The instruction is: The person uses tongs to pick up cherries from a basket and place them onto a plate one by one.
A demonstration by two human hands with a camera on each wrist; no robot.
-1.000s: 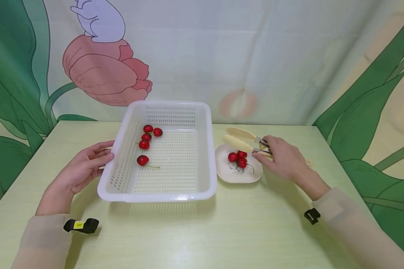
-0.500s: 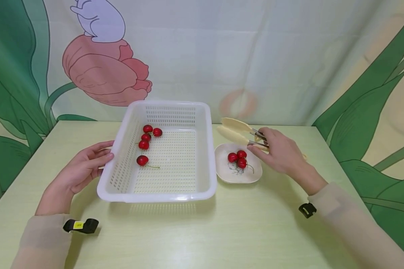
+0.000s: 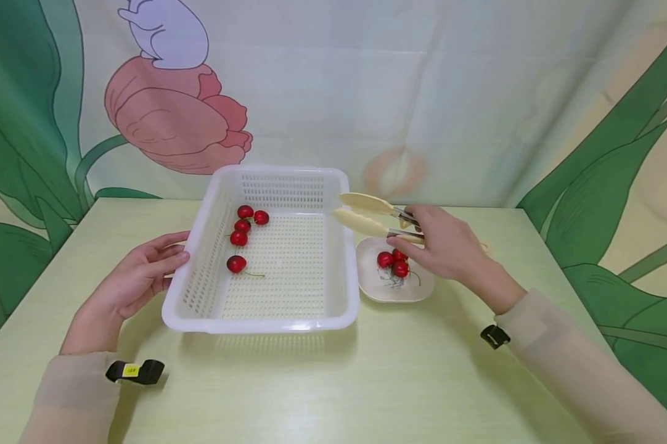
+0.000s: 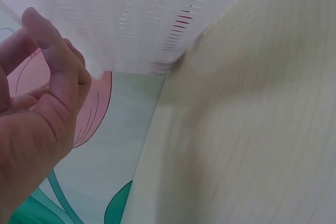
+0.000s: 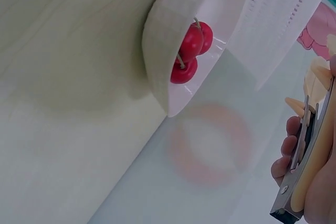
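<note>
My left hand (image 3: 142, 271) pinches the left rim of a white plastic basket (image 3: 351, 265) with thumb and fingers. Several red cherries (image 3: 236, 264) lie on the left side of the basket's floor. With my right hand (image 3: 447, 243) I grip a pair of tongs (image 3: 361, 222) by its metal and cream handles. The tongs' two cream tips stand apart, nothing between them, above the basket's right rim. Below the tongs, a small white dish (image 3: 375, 287) bears 3 cherries (image 5: 191, 43), partly overlapped by my right hand in the head view.
The dish stands right beside the basket's right wall on the pale wooden table (image 3: 289, 394). A printed curtain (image 3: 466, 111) hangs along the table's back edge. Each wrist wears a black strap (image 3: 136, 371).
My right hand has moved left and slightly up with the tongs, from over the dish to the basket's right rim. The left hand, basket and cherries have stayed put.
</note>
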